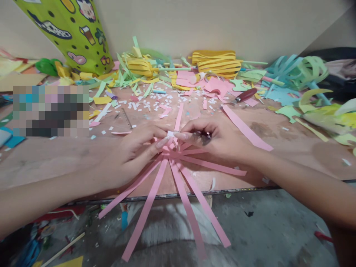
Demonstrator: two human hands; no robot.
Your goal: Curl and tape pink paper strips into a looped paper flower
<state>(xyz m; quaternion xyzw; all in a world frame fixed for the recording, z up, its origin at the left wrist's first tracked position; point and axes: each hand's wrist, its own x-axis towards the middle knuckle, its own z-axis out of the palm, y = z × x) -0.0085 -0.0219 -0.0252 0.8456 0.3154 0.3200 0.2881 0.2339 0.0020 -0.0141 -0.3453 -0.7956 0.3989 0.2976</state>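
A fan of several long pink paper strips meets at one point near the table's front edge and hangs over it toward me. My left hand pinches that meeting point from the left, fingers closed on the strips. My right hand presses the same spot from the right, thumb and fingers closed, with a small white piece between the fingertips of both hands. One more pink strip runs away from the hands toward the back.
The brown table is strewn with paper scraps. Yellow strip bundles, green and blue cut paper, a red-handled tool and a loose pink strip lie behind. A green patterned bag stands back left.
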